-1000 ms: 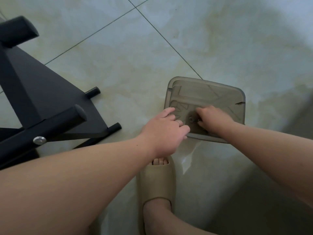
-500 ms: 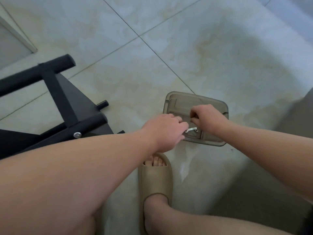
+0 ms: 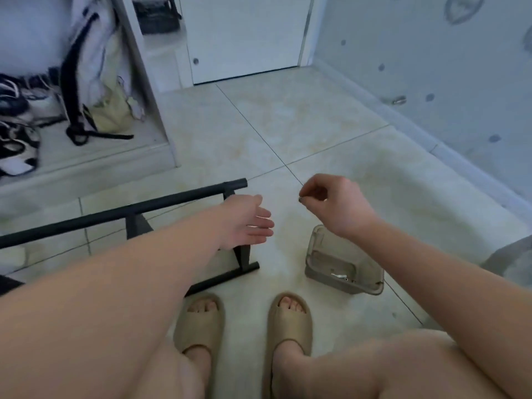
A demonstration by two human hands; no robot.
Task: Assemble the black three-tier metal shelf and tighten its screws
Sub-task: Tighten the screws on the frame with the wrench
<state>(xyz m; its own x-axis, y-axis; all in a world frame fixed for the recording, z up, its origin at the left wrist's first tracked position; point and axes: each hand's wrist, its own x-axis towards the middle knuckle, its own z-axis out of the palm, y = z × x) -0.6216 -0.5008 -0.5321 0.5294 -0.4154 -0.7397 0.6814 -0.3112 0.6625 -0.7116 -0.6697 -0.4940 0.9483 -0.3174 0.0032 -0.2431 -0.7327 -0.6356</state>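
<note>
Shelf frame [image 3: 115, 213] on tiled floor [image 3: 288, 125]; left grip [image 3: 244, 221] slack; right grip [image 3: 334, 203] around small dark part [image 3: 300, 199].

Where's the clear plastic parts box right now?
Head view, right of centre: the parts box sits on the floor tiles below the right hand, just ahead of the right sandal, with the black shelf frame to its left.

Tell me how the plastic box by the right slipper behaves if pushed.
The box looks thin-walled and nearly empty, so probably light. On the glossy tile floor it would likely slide, not tip, rattling its metal parts.
</note>
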